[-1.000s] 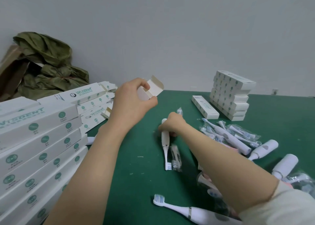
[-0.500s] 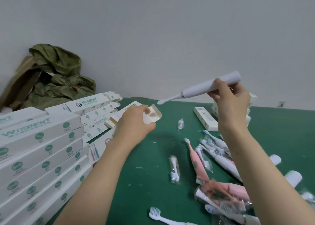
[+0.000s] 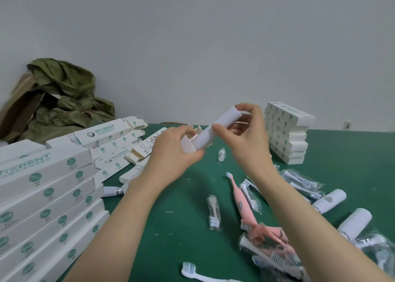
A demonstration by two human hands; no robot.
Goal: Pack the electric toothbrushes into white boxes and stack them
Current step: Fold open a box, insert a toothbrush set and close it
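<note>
The right hand (image 3: 245, 140) pinches the toothbrush (image 3: 215, 130) (white handle) between thumb and fingers. Its lower end meets the open box (image 3: 187, 146), gripped by the left hand (image 3: 171, 153) fingers.

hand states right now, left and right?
left hand: grips the open end of a white box.
right hand: holds a white toothbrush, brush end entering that box.

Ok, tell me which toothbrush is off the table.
The white toothbrush in the right hand, lower end at the left hand's open box; the others lie on the green table.
</note>
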